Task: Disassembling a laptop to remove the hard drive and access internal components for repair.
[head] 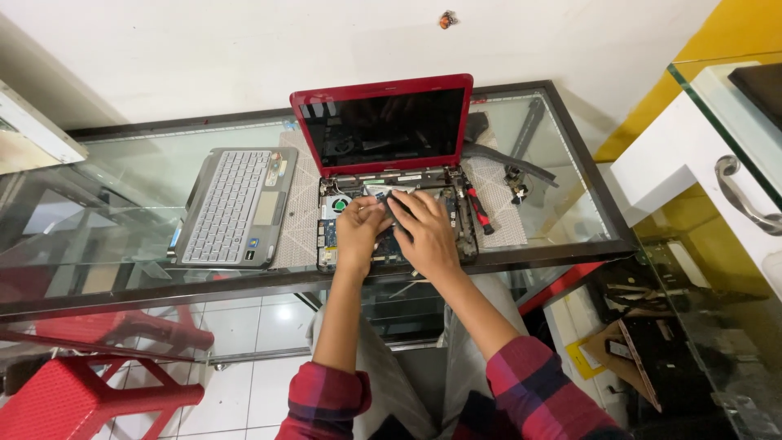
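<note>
Both hands work inside the opened red laptop base: left hand pinches a small part, unclear which; right hand spread flat, bracing the board. Detached grey keyboard cover parked at 9 o'clock, red-handled screwdriver at 3. Glass tabletop, white wall beyond.

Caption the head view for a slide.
Both hands work inside an opened red laptop; its keyboard lies alongside.
</note>
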